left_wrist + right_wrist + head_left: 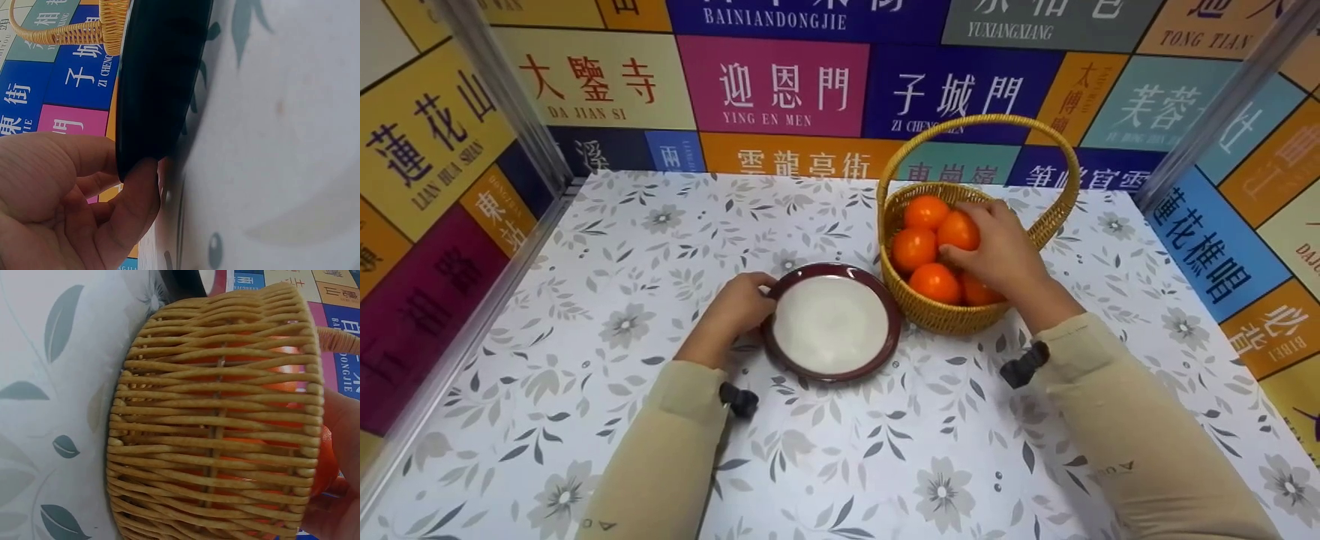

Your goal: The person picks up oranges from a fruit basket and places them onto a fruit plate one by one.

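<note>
In the head view my left hand (740, 306) pinches the left rim of a round plate (832, 322), white with a dark red-brown rim. The left wrist view shows the thumb and fingers of that hand (73, 197) on either side of the plate's dark edge (160, 73). My right hand (1005, 247) reaches into a wicker basket (952, 319) and grips an orange (958, 230) with thumb and fingers. Several more oranges (913, 250) lie around it. From the right wrist, the basket's woven side (219, 416) hides most of the fruit and part of the hand.
The basket's tall handle (982, 120) arches over the fruit, behind my right hand. Plate and basket stand close together on a floral-patterned table (660, 450). Colourful panels with lettering (780, 86) line the back and sides, with metal posts (510, 90) at the corners.
</note>
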Action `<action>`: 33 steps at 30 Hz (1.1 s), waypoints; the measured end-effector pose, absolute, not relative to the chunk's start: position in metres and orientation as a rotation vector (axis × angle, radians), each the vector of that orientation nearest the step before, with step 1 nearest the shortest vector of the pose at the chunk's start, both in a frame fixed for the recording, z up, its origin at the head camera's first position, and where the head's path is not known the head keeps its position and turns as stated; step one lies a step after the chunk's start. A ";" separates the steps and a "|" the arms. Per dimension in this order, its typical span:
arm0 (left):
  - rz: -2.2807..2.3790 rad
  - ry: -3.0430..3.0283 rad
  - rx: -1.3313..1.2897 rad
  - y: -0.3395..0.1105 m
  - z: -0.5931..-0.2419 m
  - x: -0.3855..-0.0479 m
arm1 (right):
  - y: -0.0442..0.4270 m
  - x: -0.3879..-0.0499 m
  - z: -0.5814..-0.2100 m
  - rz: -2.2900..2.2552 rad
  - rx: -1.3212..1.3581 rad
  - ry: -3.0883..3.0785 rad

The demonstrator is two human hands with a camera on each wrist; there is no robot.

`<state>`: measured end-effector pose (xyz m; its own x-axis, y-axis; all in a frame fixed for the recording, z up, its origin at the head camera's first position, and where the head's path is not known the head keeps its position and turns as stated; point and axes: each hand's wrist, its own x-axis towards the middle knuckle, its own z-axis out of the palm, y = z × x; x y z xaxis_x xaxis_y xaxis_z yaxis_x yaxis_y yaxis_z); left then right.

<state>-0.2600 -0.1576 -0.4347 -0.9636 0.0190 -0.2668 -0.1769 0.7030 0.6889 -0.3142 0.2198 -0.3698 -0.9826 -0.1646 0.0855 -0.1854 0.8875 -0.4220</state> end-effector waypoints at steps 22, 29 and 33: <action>1.126 2.665 -0.116 -0.162 -0.434 -0.260 | 0.169 -0.282 -0.353 0.721 0.445 -2.859; 1.139 2.659 -0.121 -0.160 -0.435 -0.260 | 0.148 -0.270 -0.355 0.756 0.536 -2.806; 1.147 2.658 -0.106 -0.158 -0.436 -0.260 | 0.138 -0.265 -0.357 0.771 0.568 -2.795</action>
